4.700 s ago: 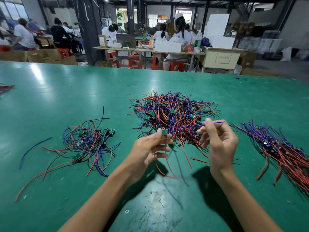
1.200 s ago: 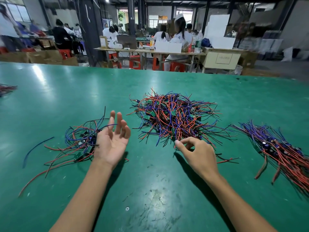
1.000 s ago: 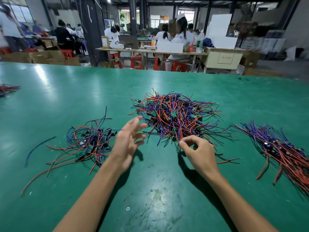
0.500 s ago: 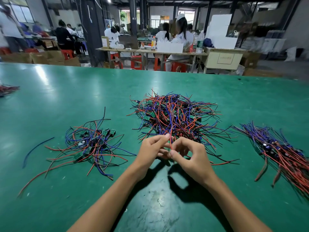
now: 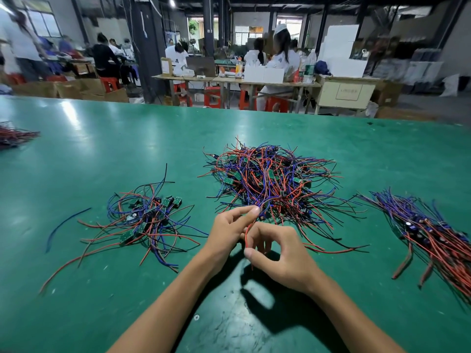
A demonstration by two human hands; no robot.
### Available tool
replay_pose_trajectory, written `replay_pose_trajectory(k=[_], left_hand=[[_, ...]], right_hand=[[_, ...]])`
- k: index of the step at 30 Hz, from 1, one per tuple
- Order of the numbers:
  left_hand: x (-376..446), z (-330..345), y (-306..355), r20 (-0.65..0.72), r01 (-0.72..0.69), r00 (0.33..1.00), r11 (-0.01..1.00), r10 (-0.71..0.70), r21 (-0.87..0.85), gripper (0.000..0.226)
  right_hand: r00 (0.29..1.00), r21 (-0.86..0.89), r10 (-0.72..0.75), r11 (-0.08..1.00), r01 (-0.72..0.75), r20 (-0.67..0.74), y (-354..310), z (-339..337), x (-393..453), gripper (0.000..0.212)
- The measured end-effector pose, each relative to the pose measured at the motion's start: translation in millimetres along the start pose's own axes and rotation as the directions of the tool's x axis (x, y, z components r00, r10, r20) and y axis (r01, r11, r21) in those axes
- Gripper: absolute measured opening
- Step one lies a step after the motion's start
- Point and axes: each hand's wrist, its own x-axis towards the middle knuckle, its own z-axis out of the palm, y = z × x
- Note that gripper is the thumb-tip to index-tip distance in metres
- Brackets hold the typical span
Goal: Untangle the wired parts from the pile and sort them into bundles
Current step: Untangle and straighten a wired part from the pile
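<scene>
A tangled pile [image 5: 270, 179] of red, blue and black wires with small green boards lies mid-table. My left hand [image 5: 229, 230] pinches a wired part at the pile's near edge, thumb and forefinger closed on it. My right hand [image 5: 277, 253] sits just below, pinching the red wire [image 5: 246, 233] that runs down from that part. A looser bundle [image 5: 142, 220] of the same parts lies to the left. A straighter bundle [image 5: 433, 233] with small capacitors lies to the right.
The green table [image 5: 127, 149] stretches far ahead and to both sides. A loose blue wire [image 5: 63, 225] lies left of the left bundle. Another wire bunch [image 5: 12, 136] sits at the far left edge. People work at benches beyond the table.
My left hand left the left bundle and came to the pile's near edge. Both hands now pinch one wired part, and my right hand has slid down along its red wire.
</scene>
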Motion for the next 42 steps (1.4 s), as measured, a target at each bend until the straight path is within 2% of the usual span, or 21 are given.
replay_pose_trajectory(k=[5, 6, 8, 9, 11, 12, 15, 20, 22, 25, 30, 32, 34, 37, 42], left_hand=[[0.9, -0.7, -3.3, -0.046, -0.043, 0.998, 0.996, 0.047, 0.082, 0.006], [1.0, -0.3, -4.3, -0.047, -0.063, 0.997, 0.992, 0.068, 0.112, 0.006], [2.4, 0.6, -6.3, -0.048, -0.083, 0.995, 0.981, 0.092, 0.174, 0.009], [3.9, 1.3, -7.2, -0.060, -0.083, 0.994, 0.980, 0.096, 0.183, 0.011], [7.1, 4.3, -7.1, -0.095, -0.088, 0.990, 0.985, 0.103, 0.151, 0.012], [8.0, 6.1, -7.1, -0.107, -0.090, 0.989, 0.987, 0.105, 0.134, 0.013], [9.1, 7.1, -8.9, -0.109, -0.107, 0.987, 0.986, 0.121, 0.128, 0.013], [10.0, 3.7, -8.6, -0.135, -0.106, 0.985, 0.993, 0.112, 0.053, 0.019], [12.5, 4.2, -9.0, -0.139, -0.101, 0.985, 0.994, 0.104, 0.031, 0.021], [13.9, 6.3, -12.5, -0.128, -0.122, 0.983, 0.989, 0.132, 0.088, 0.020], [17.5, 6.3, -13.1, -0.182, -0.138, 0.971, 0.986, 0.152, 0.090, 0.017], [19.1, 5.7, -11.9, -0.229, -0.140, 0.961, 0.987, 0.154, 0.074, 0.017], [19.7, 4.7, -11.0, -0.262, -0.141, 0.953, 0.988, 0.153, 0.063, 0.016], [20.6, 4.9, -12.9, -0.271, -0.135, 0.951, 0.988, 0.151, 0.076, 0.015], [16.6, 6.4, -14.9, -0.231, -0.147, 0.957, 0.980, 0.175, 0.132, 0.014]], right_hand=[[0.999, -0.018, -0.044, 0.999, 0.044, -0.023, 3.4, -5.0, 0.5, 0.010], [0.999, -0.044, -0.017, 0.999, 0.015, -0.039, 5.7, -6.9, 2.0, 0.018], [0.980, -0.116, 0.100, 0.986, -0.122, -0.174, 13.9, -11.3, 6.2, 0.039], [0.951, -0.181, 0.169, 0.959, -0.219, -0.259, 19.7, -13.6, 8.1, 0.041], [0.898, -0.363, 0.254, 0.848, -0.386, -0.361, 32.0, -16.3, 10.0, 0.023], [0.895, -0.458, 0.289, 0.781, -0.425, -0.339, 36.0, -15.9, 9.6, 0.012], [0.916, -0.636, 0.336, 0.664, -0.394, -0.217, 46.6, -9.9, 9.5, 0.032], [0.881, -0.569, 0.312, 0.675, -0.469, -0.356, 47.6, -1.1, 17.7, 0.036], [0.880, -0.589, 0.298, 0.658, -0.469, -0.368, 46.8, 2.2, 19.6, 0.035], [0.889, -0.579, 0.292, 0.678, -0.452, -0.352, 46.0, 5.5, 22.5, 0.030], [0.865, -0.372, 0.370, 0.792, -0.485, -0.340, 45.6, 5.9, 24.4, 0.013], [0.856, -0.198, 0.414, 0.852, -0.484, -0.311, 42.7, 0.8, 25.8, 0.017], [0.847, 0.058, 0.482, 0.874, -0.482, -0.224, 33.0, -7.3, 28.7, 0.023], [0.843, 0.460, 0.537, 0.756, -0.466, -0.029, 19.1, -20.0, 31.4, 0.026], [0.857, 0.722, 0.498, 0.544, -0.427, 0.131, 6.5, -39.6, 27.4, 0.017]])
